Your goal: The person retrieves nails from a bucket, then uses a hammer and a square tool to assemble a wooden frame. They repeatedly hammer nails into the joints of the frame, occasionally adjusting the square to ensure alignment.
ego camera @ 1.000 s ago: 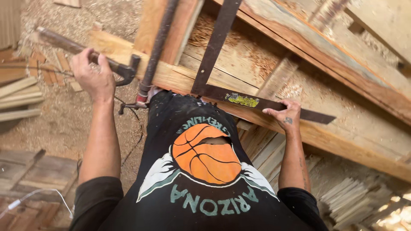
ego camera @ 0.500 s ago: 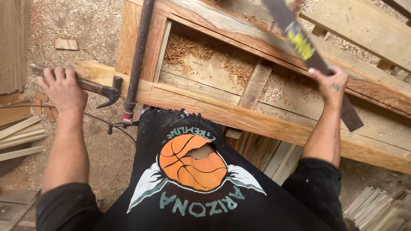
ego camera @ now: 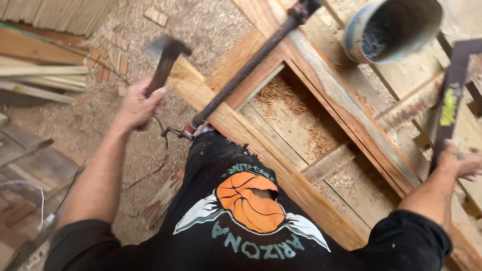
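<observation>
Head view: hammer [ego camera: 163, 62] gripped in left fingers [ego camera: 153, 98]

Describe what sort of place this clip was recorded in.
Most likely a carpentry or joinery workshop: the floor is covered in sawdust, a long metal bar clamp squeezes a large unfinished wooden frame, and the left hand holds a wooden-handled claw hammer.

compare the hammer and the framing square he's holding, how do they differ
The hammer is in the left hand, raised over the sawdust floor, its head blurred; the framing square is in the right hand, standing up over the wooden frame. The hammer has a round handle and chunky head; the square is a flat dark L-shaped blade with a yellow patch. Both are held near their lower end.
</observation>
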